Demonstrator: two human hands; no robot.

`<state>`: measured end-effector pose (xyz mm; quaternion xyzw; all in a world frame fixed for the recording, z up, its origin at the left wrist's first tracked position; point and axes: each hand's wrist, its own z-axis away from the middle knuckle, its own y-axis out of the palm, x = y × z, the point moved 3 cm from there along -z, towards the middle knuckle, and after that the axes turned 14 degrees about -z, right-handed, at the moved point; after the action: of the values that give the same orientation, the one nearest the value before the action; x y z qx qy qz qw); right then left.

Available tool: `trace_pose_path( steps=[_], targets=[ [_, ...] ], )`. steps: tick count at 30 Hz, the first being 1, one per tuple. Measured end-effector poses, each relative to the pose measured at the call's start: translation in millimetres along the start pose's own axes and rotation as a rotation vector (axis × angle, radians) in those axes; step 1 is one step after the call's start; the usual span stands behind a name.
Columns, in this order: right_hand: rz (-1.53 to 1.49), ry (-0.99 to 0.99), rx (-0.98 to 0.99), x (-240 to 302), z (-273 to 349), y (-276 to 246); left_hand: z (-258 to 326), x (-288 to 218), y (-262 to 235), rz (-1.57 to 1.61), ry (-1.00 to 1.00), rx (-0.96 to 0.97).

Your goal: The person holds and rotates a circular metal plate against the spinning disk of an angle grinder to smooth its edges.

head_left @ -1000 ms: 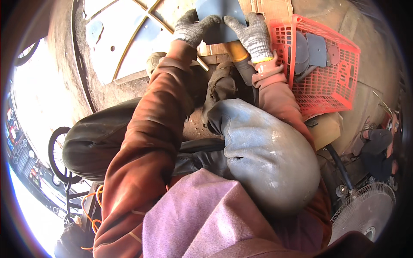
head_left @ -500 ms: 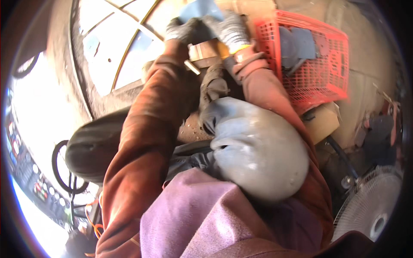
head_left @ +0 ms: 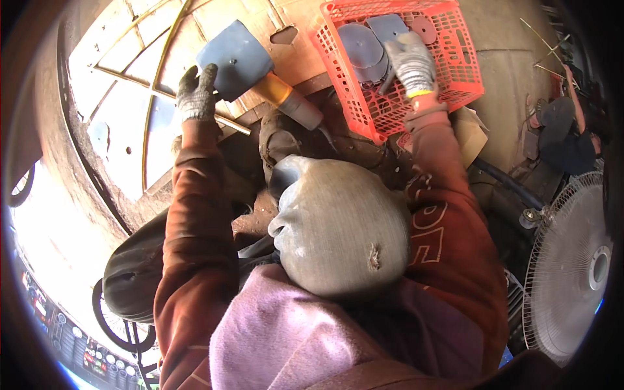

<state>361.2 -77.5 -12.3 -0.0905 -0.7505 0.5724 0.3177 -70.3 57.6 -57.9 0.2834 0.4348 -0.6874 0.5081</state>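
My left hand (head_left: 197, 96), in a grey knit glove, has its thumb and fingers apart. It is at the near left edge of a blue flat plate (head_left: 237, 55) with a small hole. The plate lies tilted over the orange-and-grey body of a power tool (head_left: 289, 101), whose far end it hides. My right hand (head_left: 411, 64), gloved alike, reaches into a red plastic basket (head_left: 361, 123). It rests over blue flat pieces (head_left: 364, 53) there. Its fingertips blend with the pieces, so I cannot tell whether it grips one.
Cardboard (head_left: 305, 55) covers the floor ahead, with thin metal rods (head_left: 159, 71) across it on the left. A reddish disc (head_left: 424, 29) lies in the basket. At the right stands a fan (head_left: 569, 266). My knee (head_left: 344, 221) rises between my arms.
Both hands were together at the blue plate. My right hand has moved right into the basket, and my left hand has come nearer. The view has shifted, showing the power tool more fully.
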Motion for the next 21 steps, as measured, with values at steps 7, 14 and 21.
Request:
trace_pose_path(
  steps=[7, 14, 21],
  targets=[
    [-0.243, 0.913, -0.002, -90.6, -26.4, 43.8, 23.5, 29.5, -31.2, 0.02, -0.07, 0.013],
    [-0.456, 0.986, 0.01, -56.7, -13.0, 29.5, 35.6, 34.9, -44.5, 0.075, -0.154, -0.028],
    [-1.016, 0.591, -0.068, 16.9, -30.2, -56.1, 26.9, 33.1, -51.6, 0.116, -0.018, -0.213]
  ],
)
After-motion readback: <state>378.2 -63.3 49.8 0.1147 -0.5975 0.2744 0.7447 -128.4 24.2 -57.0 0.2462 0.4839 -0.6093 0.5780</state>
